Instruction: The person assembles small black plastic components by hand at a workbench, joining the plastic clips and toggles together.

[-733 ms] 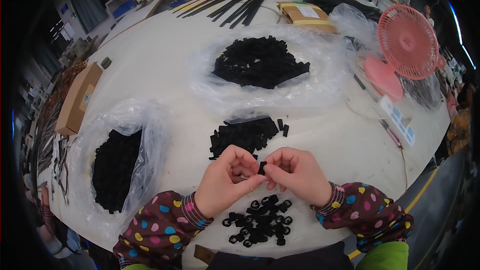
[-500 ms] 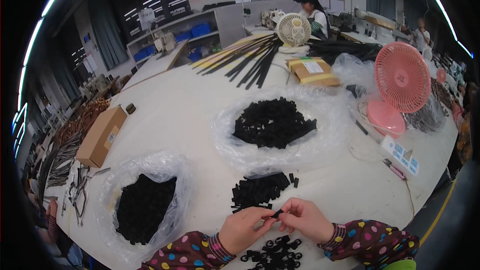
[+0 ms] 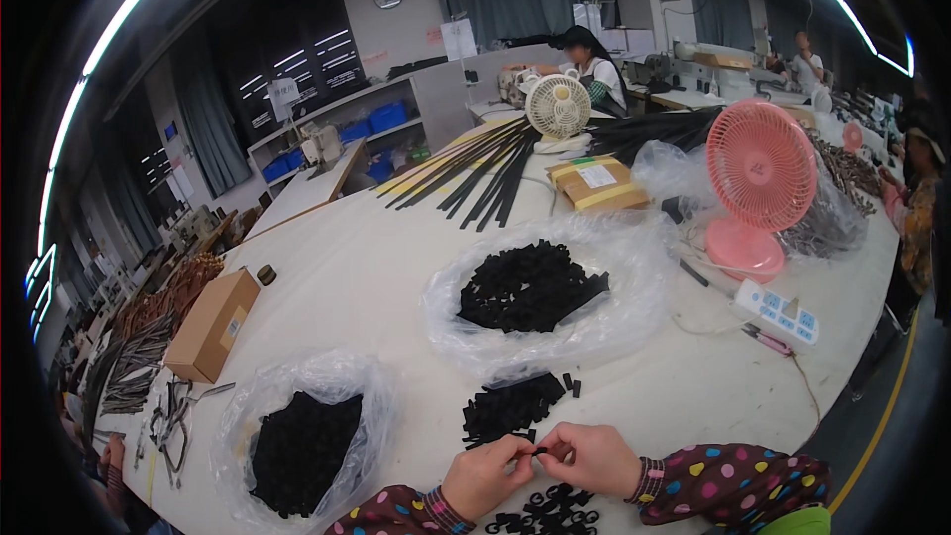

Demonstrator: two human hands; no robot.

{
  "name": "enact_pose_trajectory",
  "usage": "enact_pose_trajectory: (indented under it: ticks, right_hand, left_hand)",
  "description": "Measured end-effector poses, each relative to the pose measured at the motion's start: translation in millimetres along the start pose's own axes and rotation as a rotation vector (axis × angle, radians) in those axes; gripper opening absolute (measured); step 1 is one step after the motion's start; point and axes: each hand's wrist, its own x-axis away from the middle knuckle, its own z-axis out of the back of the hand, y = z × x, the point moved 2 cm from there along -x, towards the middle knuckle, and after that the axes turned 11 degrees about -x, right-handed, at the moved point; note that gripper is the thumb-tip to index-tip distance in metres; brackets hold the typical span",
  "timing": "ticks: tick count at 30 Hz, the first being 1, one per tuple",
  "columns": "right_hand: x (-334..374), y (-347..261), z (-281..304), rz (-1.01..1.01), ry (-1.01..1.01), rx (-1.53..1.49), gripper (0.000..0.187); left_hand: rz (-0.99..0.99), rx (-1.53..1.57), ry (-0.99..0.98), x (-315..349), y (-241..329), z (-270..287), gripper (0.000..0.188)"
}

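My left hand (image 3: 483,478) and my right hand (image 3: 596,460) meet near the table's front edge, both pinching a small black strip piece (image 3: 540,451) between the fingertips. Fingers cover most of that piece. Just beyond my hands lies a heap of short, flat black pieces (image 3: 507,410). Under and in front of my wrists is a second pile, of black pieces with small rings or loops (image 3: 548,512), partly cut off by the lower edge of the view.
Clear plastic bags, one beyond the heap (image 3: 634,309) and one at left (image 3: 381,416), hold many black pieces. At right are a pink fan (image 3: 761,163), power strip (image 3: 778,314) and cord. A cardboard box (image 3: 210,325) stands left. Long black strips (image 3: 485,178) and a person (image 3: 599,74) are farther back.
The view has tilted up, so the table sits lower in the picture. My hands stay together on the small black piece, with the fingertips slightly shifted around it.
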Motion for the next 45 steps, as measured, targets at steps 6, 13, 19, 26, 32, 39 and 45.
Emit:
enact_pose_trajectory:
  ticks: [6, 13, 19, 26, 32, 39, 45]
  right_hand:
    - [6.4, -4.1, -5.6, 0.092, -0.037, 0.055, 0.02]
    - [-2.4, 5.5, 2.6, -0.148, -0.165, -0.353, 0.022]
    - [-3.4, -1.9, 2.0, -0.123, -0.238, -0.477, 0.016]
    - [0.2, 2.3, 7.2, -0.267, -0.398, -0.681, 0.01]
    - [0.8, -0.5, 7.4, -0.094, -0.42, -0.4, 0.012]
    - [0.4, -5.2, 5.5, 0.248, 0.04, 0.228, 0.016]
    - [0.8, -9.6, 2.6, 0.286, 0.128, 0.257, 0.014]
  left_hand:
    - [-0.008, -0.082, -0.027, 5.4, -0.1, 2.4, 0.021]
    - [-0.065, -0.059, 0.047, -0.8, 2.7, 4.7, 0.024]
    - [0.254, 0.427, -0.14, 4.2, -0.1, 4.6, 0.018]
    - [0.726, 1.325, -0.667, 4.0, -11.5, -2.6, 0.014]
    - [0.705, 1.26, -0.792, 8.0, -16.9, -7.1, 0.013]
    - [0.396, 0.943, -0.45, -5.1, -6.4, -3.9, 0.013]
    - [0.304, 0.742, -0.173, 2.4, -4.3, -7.5, 0.016]
